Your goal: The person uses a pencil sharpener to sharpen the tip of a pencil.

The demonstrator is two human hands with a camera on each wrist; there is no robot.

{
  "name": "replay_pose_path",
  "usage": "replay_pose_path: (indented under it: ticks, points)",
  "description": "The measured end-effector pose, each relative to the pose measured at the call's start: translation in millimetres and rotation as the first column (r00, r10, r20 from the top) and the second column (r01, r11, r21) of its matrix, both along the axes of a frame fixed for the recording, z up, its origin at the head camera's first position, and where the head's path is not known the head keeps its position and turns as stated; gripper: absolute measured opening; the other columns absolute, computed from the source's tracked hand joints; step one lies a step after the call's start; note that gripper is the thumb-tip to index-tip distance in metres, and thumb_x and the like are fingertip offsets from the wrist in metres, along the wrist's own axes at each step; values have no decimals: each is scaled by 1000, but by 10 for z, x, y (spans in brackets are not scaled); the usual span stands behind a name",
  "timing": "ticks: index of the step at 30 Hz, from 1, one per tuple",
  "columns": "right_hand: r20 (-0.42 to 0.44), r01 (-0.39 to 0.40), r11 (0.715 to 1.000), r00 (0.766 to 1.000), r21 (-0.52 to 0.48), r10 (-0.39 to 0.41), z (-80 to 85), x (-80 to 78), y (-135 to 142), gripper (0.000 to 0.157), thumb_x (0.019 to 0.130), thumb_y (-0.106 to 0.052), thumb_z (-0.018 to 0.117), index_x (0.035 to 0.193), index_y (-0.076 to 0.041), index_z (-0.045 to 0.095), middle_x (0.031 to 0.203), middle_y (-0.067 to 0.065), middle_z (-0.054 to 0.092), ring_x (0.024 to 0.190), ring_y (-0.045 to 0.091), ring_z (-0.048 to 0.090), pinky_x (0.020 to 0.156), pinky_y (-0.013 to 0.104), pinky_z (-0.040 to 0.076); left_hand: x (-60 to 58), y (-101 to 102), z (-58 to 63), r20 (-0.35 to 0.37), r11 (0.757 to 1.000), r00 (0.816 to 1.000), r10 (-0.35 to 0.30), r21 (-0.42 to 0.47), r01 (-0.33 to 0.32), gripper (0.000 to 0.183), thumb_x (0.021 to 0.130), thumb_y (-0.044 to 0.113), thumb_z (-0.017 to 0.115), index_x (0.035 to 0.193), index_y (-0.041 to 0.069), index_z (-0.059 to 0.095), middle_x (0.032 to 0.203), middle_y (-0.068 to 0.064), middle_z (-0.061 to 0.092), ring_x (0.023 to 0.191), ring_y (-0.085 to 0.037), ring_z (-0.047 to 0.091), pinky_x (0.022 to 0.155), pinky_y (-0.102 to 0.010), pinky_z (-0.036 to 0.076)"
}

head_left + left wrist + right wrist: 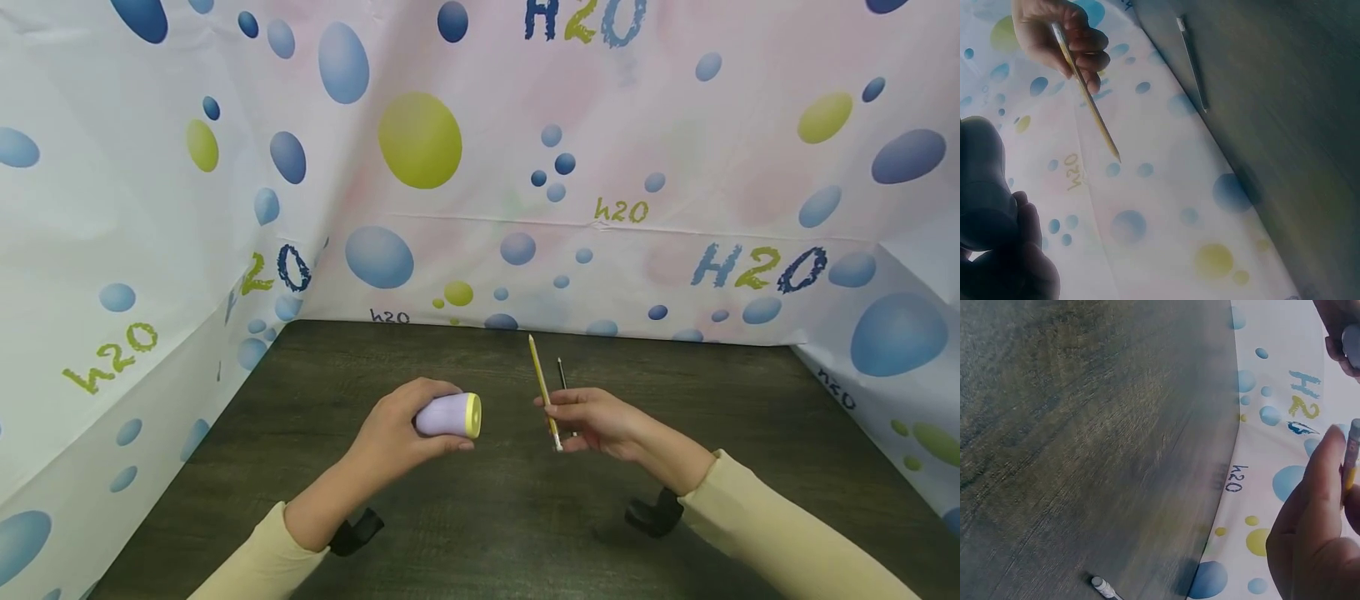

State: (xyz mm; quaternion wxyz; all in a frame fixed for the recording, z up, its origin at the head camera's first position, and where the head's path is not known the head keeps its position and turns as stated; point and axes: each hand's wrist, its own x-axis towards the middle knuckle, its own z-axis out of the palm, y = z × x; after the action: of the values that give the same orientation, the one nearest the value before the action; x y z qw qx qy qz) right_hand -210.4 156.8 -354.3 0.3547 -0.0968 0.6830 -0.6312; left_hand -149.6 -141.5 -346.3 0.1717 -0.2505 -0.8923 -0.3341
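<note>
My left hand point(408, 425) grips a lilac, rounded pencil sharpener point(444, 415) on its side, fingers over the top and thumb below. Its yellow end, with a small hole, faces right. Opposite it, my right hand point(600, 421) pinches a yellow pencil point(540, 375) between thumb and fingers. The pencil's point is up and away, its white-tipped end down near the thumb. A gap separates pencil and sharpener. On the table behind the right hand lies a dark pencil point(562, 373), partly hidden in the head view; the left wrist view shows this dark pencil point(1192, 65) lying untouched.
The dark wood-grain table point(480, 517) spreads under both hands. A white sheet point(495, 192) printed with blue and green dots and H2O lettering rises along its back and sides. Dark straps point(356, 533) circle both wrists.
</note>
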Motion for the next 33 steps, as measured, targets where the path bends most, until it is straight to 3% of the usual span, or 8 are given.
replay_pose_path:
  ticks: [7, 11, 14, 18, 24, 30, 33]
  points:
    - [-22, 25, 999, 999, 24, -25, -20, -97, -72, 56, 109, -13, 47, 156, 11, 28, 116, 5, 54, 93, 5, 60, 73, 16, 57, -4, 8, 2, 20, 1000, 1000, 2, -10, -2, 51, 75, 26, 92, 119, 13, 70, 113, -3, 74, 91, -17, 67, 75, -31, 54]
    - [-34, 45, 998, 998, 45, -43, -33, -139, -116, 54, 109, -12, 46, 156, 10, 30, 141, 26, 48, 101, 6, 61, 75, 16, 58, -5, 18, -1, 24, 1000, 1000, -2, -9, 2, 51, 75, 25, 92, 119, 12, 70, 113, -4, 74, 91, -18, 67, 75, -31, 54]
    - [-42, 64, 996, 997, 59, -61, -53, -164, -140, 52, 109, -11, 46, 155, 9, 33, 155, 30, 37, 106, 8, 60, 77, 18, 58, -8, 20, -9, 32, 1000, 999, -2, -3, 2, 51, 75, 25, 92, 119, 12, 70, 113, -4, 74, 90, -18, 67, 74, -30, 53]
    - [-55, 80, 993, 996, 92, -75, -87, -202, -177, 51, 109, -11, 47, 154, 9, 36, 148, 29, 44, 110, 14, 61, 78, 19, 59, -11, 15, -28, 53, 1000, 999, 2, 7, -2, 51, 75, 26, 92, 119, 12, 69, 113, -3, 74, 90, -17, 66, 75, -30, 53]
    - [-67, 105, 988, 993, 111, -98, -128, -269, -276, 50, 108, -10, 48, 153, 9, 36, 152, 31, 42, 126, 27, 56, 78, 20, 59, -9, 2, -41, 85, 1000, 996, 7, 16, -8, 50, 76, 26, 91, 119, 13, 69, 113, -3, 74, 90, -16, 66, 75, -30, 53]
    - [-72, 145, 982, 988, 125, -136, -191, -335, -377, 49, 107, -9, 51, 151, 10, 40, 130, 19, 57, 99, 12, 59, 79, 23, 60, -7, 3, -32, 115, 1000, 993, 8, 14, -9, 51, 77, 26, 91, 121, 11, 68, 115, -4, 73, 92, -17, 66, 76, -30, 53]
    - [-75, 154, 979, 987, 134, -145, -225, -362, -425, 49, 107, -10, 51, 151, 10, 41, 125, 17, 59, 94, 10, 59, 80, 24, 61, -7, 4, -35, 120, 1000, 993, 10, 12, -12, 51, 78, 26, 90, 121, 11, 68, 116, -5, 73, 93, -17, 66, 76, -31, 53]
